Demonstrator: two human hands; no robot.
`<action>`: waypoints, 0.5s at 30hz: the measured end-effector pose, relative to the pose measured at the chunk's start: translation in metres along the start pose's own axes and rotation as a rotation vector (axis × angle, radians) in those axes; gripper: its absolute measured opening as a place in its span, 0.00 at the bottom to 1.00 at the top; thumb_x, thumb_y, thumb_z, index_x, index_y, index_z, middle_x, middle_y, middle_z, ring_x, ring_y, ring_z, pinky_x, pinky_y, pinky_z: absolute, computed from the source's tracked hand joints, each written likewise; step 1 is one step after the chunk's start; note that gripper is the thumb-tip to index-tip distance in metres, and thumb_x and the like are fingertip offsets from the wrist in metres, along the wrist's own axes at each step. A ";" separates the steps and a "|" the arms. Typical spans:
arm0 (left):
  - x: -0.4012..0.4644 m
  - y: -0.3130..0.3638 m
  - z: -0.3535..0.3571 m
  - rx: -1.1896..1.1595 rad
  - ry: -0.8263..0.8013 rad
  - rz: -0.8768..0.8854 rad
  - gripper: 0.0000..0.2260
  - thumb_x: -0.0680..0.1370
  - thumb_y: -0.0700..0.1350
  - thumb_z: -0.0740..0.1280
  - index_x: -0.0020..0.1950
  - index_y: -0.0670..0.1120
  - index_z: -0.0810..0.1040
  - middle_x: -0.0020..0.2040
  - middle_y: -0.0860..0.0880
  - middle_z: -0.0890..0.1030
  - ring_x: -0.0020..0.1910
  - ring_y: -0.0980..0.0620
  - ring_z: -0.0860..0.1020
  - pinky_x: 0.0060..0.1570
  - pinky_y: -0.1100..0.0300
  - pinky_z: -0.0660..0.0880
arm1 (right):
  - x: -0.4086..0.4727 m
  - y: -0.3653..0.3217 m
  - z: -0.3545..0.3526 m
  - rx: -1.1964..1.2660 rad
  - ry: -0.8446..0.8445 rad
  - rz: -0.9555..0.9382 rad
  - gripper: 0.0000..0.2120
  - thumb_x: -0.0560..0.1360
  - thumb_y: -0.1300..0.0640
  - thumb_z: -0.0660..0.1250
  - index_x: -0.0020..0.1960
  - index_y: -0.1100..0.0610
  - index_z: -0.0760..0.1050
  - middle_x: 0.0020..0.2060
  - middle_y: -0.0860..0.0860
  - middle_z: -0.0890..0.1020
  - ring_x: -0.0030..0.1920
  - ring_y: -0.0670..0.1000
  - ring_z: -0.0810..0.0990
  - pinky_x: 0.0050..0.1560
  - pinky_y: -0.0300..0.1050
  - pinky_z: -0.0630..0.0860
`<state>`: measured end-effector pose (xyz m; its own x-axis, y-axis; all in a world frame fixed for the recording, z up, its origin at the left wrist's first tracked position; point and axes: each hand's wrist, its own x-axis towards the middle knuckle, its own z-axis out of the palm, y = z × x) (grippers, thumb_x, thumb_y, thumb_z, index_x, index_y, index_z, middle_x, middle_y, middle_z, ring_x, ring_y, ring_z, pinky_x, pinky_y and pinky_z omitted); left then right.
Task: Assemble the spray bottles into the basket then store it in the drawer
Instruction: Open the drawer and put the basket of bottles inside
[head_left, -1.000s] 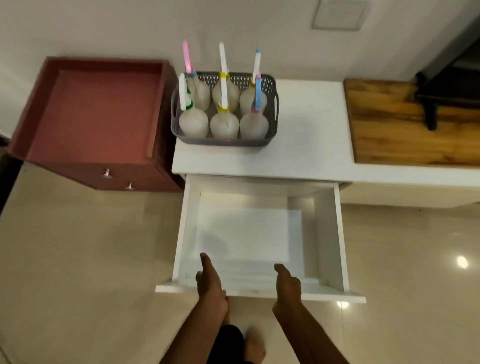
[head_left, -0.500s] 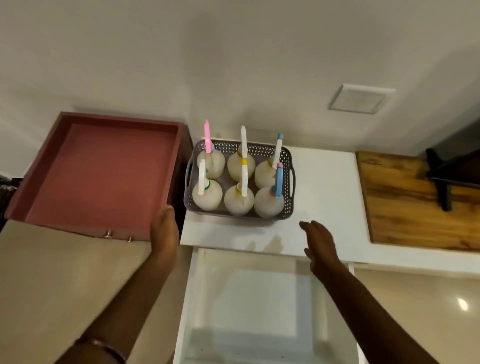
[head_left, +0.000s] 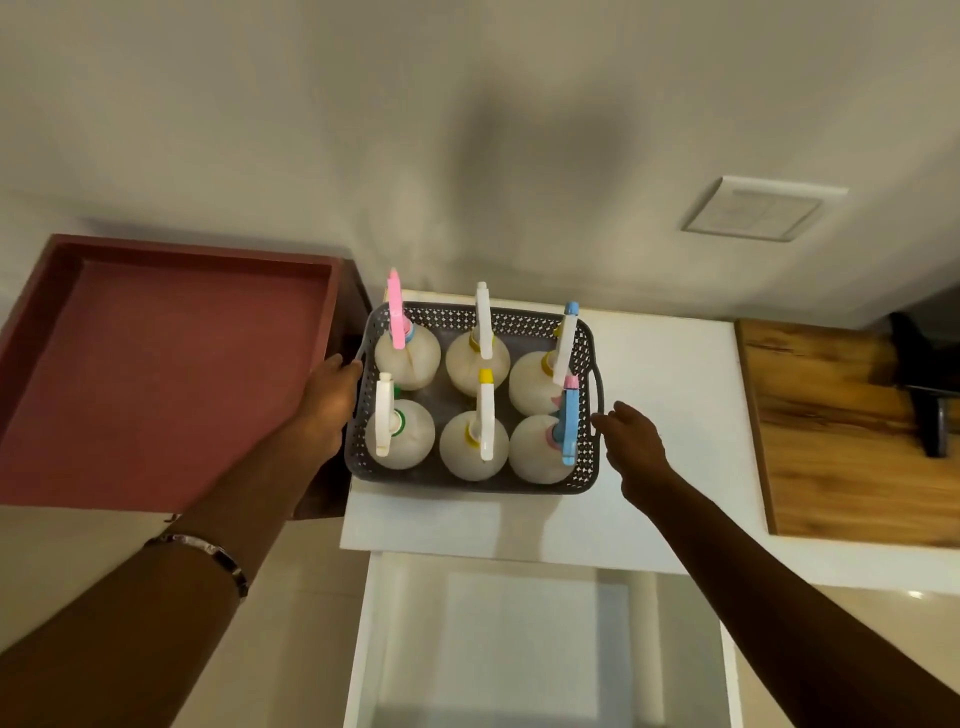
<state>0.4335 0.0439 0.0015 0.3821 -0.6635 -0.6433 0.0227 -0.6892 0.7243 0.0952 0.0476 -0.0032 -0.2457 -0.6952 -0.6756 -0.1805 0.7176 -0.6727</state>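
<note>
- Both hands have left the drawer front and risen to the grey basket (head_left: 470, 480) since a second ago; half a second back they were still short of it, and the view has tipped up toward the wall.
- Left hand (head_left: 328, 402) lies against the basket's 9 o'clock end, arm stretched forward from the 7 o'clock corner of the view, fingertips reaching the handle there. Whether its fingers have curled round the handle I cannot tell.
- A metal bracelet (head_left: 208, 553) sits on the left wrist.
- Right hand (head_left: 635, 447) is at the basket's 3 o'clock end, just below the side handle, fingers relaxed and spread, grasping nothing; the arm runs in from the 5 o'clock corner.
- Six spray bottles (head_left: 474, 452) stand upright in the basket in two rows of three, with pink, white and blue trigger heads.
- Basket rests on the white worktop (head_left: 670, 415), at its 9 o'clock edge, close to the wall.
- White drawer (head_left: 519, 649) stands pulled open at 6 o'clock, below the worktop's front edge.
- Red cabinet top (head_left: 166, 374) lies at 9 o'clock of the basket; a wooden board (head_left: 852, 436) lies at 3 o'clock, well apart from it.
</note>
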 end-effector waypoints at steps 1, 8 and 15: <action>0.003 -0.001 0.002 0.030 0.022 0.018 0.18 0.82 0.46 0.58 0.71 0.41 0.70 0.67 0.42 0.75 0.63 0.44 0.74 0.61 0.51 0.73 | 0.004 0.001 0.001 -0.026 0.009 -0.005 0.10 0.76 0.56 0.66 0.39 0.52 0.66 0.36 0.49 0.69 0.35 0.46 0.66 0.35 0.40 0.65; 0.009 -0.014 0.000 0.215 0.031 0.056 0.06 0.79 0.37 0.63 0.47 0.39 0.80 0.44 0.38 0.80 0.47 0.40 0.78 0.51 0.46 0.77 | 0.017 0.005 0.008 -0.140 0.007 -0.065 0.13 0.78 0.57 0.67 0.57 0.65 0.79 0.51 0.63 0.84 0.54 0.65 0.82 0.58 0.65 0.78; 0.005 -0.035 0.000 0.367 0.141 0.136 0.11 0.76 0.33 0.67 0.57 0.39 0.81 0.51 0.42 0.84 0.50 0.43 0.81 0.55 0.49 0.79 | 0.023 0.020 0.005 -0.169 0.093 -0.101 0.08 0.76 0.60 0.64 0.49 0.54 0.82 0.45 0.51 0.85 0.49 0.55 0.83 0.51 0.53 0.81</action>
<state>0.4344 0.0644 -0.0271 0.4822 -0.7267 -0.4893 -0.3573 -0.6731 0.6475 0.0909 0.0455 -0.0335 -0.3040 -0.7626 -0.5710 -0.3642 0.6469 -0.6700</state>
